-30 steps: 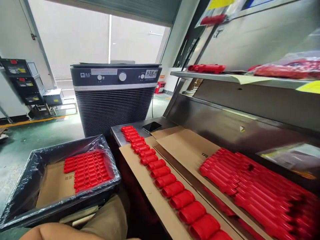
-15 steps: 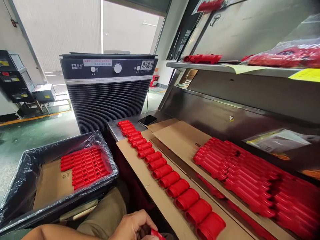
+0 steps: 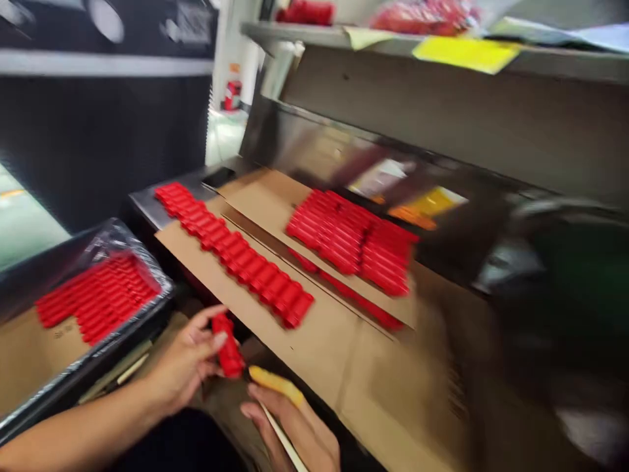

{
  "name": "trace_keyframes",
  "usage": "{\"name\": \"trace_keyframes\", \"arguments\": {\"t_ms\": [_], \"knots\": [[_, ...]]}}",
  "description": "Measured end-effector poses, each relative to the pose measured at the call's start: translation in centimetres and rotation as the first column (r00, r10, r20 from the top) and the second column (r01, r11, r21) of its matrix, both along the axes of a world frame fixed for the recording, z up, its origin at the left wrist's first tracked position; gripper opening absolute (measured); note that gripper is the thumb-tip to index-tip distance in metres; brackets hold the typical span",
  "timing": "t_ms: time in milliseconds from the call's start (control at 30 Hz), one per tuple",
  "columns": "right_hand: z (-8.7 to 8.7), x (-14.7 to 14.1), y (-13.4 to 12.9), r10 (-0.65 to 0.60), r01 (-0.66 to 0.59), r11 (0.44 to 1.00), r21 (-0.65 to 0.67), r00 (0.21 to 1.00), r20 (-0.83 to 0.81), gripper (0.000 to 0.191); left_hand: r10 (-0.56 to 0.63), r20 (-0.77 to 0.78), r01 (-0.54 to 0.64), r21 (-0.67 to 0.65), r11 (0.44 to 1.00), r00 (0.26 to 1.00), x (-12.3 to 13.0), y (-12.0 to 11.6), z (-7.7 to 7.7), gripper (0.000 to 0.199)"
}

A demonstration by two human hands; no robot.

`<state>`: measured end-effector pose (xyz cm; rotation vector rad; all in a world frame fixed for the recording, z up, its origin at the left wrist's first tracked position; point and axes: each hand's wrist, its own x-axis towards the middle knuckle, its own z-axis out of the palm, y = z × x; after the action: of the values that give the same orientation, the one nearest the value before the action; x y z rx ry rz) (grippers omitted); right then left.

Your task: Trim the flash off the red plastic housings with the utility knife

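The left hand (image 3: 189, 367) is holding a short red tube (image 3: 227, 347) upright but leaning, just off the near edge of the worktop (image 3: 150, 203); its grip is closing around the tube, with the thumb lying across the front. The right hand (image 3: 304, 426) is pinching a pale stick (image 3: 281, 432), its grip closed down to the stick's thickness, and a yellow finger cover (image 3: 275, 383) is sheathing one finger. The dark tip is pointing at the tube's lower end (blur is hiding whether they are touching).

On the cardboard sheet (image 3: 319, 360), a row of red tubes (image 3: 246, 262) is lying side by side, while a stack of red tubes (image 3: 348, 239) is resting farther back. More are lying in the lined bin (image 3: 170, 285) to the left.

As I am judging it, the main risk is coming from a slip: if the tube were turning in the left hand while the tip was pressing, the point could be scratching the red surface or catching a finger. A loosening left grip could also be dropping the tube, since no worktop is lying directly beneath it.
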<state>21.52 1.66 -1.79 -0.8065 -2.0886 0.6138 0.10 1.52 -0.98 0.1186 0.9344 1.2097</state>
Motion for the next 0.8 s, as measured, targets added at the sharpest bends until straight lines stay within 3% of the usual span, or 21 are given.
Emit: {"name": "trace_keyframes", "arguments": {"t_ms": [100,167,433,800], "knots": [[2.4,-0.2,-0.3,-0.024,0.017,0.997,-0.08,0.997,-0.076,0.031,-0.032,-0.121,0.033,0.006,0.999,0.992,-1.8,-0.2,0.4,0.073],[3.0,-0.8,-0.5,0.004,-0.026,0.988,-0.149,0.99,-0.142,0.031,-0.064,-0.162,0.066,0.003,0.998,0.985,-2.0,-0.3,0.1,0.067],[1.3,-1.9,-1.2,0.013,-0.052,0.988,-0.145,0.965,-0.261,0.024,-0.098,-0.176,0.104,0.026,0.994,0.98,-0.7,-1.3,0.8,0.054],[1.6,-1.7,-1.5,-0.02,-0.032,0.983,-0.18,0.96,-0.278,0.02,-0.106,-0.178,0.118,0.054,0.992,0.978,-0.9,-1.3,-0.2,0.052]]}}
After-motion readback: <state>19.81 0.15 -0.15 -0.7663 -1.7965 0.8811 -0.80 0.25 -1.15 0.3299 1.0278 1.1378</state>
